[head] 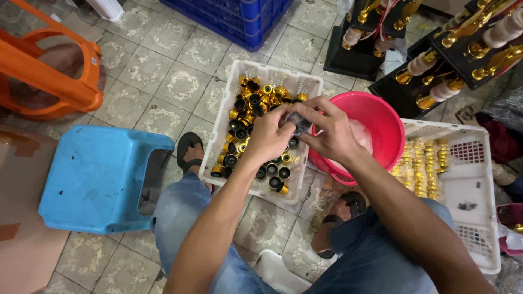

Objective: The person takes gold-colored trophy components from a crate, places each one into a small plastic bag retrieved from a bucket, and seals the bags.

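Knees in blue jeans sit closest to the camera, with two sandalled feet on the tiled floor [180, 81].

Going from left to right: one orange plastic stool [52, 71] stands at the far left. One blue plastic stool [98, 177] is next to it, just beside the left knee. Then comes one white basket [218, 117] full of small gold and black caps [256, 120], too many to count. Over that basket the two hands meet. The left hand [269, 136] is curled shut around one small dark cap [298, 124]. The right hand [329, 130] pinches the same cap from the other side with its fingertips. So the cap is up in the air, held between both hands, above the basket.

Behind the right hand is one pink bucket [381, 117] with something pale inside. Right of it is a second white basket [474, 185] with rows of gold pieces [422, 166]. At the top right stand gold trophies on black bases [436, 65], at least three, and one blue crate [239, 22] is at the top.

It looks like the person is working on one cap at a time, maybe fitting or cleaning it. The next move likely needs a firm, careful twist or press, then a place to put the cap down.
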